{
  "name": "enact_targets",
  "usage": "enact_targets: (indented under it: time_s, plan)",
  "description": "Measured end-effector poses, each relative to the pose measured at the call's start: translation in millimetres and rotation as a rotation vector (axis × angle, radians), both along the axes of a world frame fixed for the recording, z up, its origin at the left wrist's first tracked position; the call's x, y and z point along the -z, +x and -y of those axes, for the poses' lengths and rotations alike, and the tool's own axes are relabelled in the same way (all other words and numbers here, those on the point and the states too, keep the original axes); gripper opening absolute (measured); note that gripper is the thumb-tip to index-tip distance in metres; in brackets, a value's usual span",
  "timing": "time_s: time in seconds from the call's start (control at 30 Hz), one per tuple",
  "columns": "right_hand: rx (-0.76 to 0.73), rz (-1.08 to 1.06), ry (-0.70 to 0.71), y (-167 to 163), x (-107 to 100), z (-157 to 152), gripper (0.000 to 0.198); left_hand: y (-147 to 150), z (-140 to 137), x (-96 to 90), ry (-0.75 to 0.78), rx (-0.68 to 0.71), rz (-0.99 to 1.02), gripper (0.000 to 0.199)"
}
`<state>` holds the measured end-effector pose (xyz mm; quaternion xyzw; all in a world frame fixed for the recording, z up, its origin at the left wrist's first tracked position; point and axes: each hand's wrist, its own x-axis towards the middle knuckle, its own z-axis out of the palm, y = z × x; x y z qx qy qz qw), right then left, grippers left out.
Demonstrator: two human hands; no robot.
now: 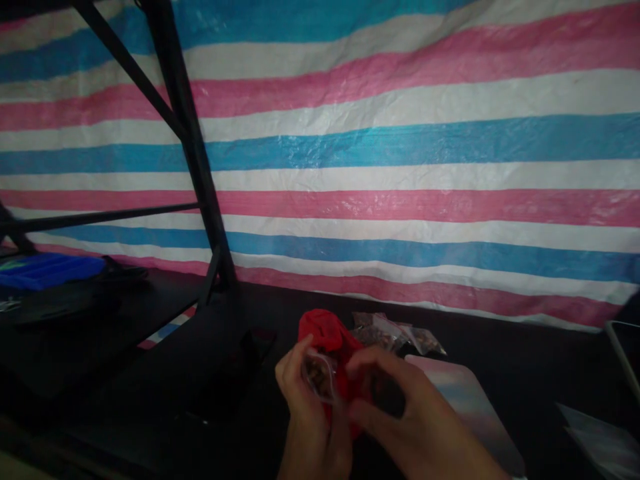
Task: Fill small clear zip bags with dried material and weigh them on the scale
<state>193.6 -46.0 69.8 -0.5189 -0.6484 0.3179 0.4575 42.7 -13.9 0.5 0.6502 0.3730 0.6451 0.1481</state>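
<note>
A small clear zip bag with brown pieces inside is held in my left hand, its fingers closed round the side and bottom. The bag's mouth faces up towards me. Bunched red cloth lies behind and beside the bag, and part of it is hidden by my hands. My right hand is just right of the bag, beside the red cloth. Its thumb and forefinger are curved and apart, slightly blurred, and nothing shows clearly between them. Whether those fingertips touch the cloth is hard to make out.
Several clear packets of brown pieces lie behind my hands on the black table. A pale flat panel and clear plastic bags are to the right. Left are a black metal frame and a blue tray. A striped sheet hangs behind.
</note>
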Motion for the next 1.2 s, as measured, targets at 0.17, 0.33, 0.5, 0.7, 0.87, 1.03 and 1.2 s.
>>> enact_targets:
  time_s: [0.17,0.33,0.5,0.7,0.87,1.03,1.2]
  plan:
    - [0.151,-0.123,0.097,-3,-2,20,0.008,30,17,-5.4,-0.086,0.032,0.058,0.057]
    - [0.348,-0.234,0.212,20,-5,22,0.012,43,25,-10.9,-0.457,0.377,0.262,0.074]
    - [0.481,-0.177,0.209,38,1,27,0.019,52,22,-12.9,-0.663,0.476,0.356,0.048]
    - [0.436,-0.237,0.226,37,8,24,0.019,74,25,-21.2,-0.706,0.346,0.506,0.061]
    - [0.292,-0.339,0.165,25,17,10,0.03,56,18,-34.9,-0.637,0.254,0.428,0.055]
    - [0.176,-0.008,0.118,-4,25,-19,0.023,13,10,-50.4,-0.495,-0.062,0.418,0.049]
    - [0.107,0.574,0.06,-27,29,-48,0.024,-12,5,-42.6,-0.358,-0.521,0.313,0.04]
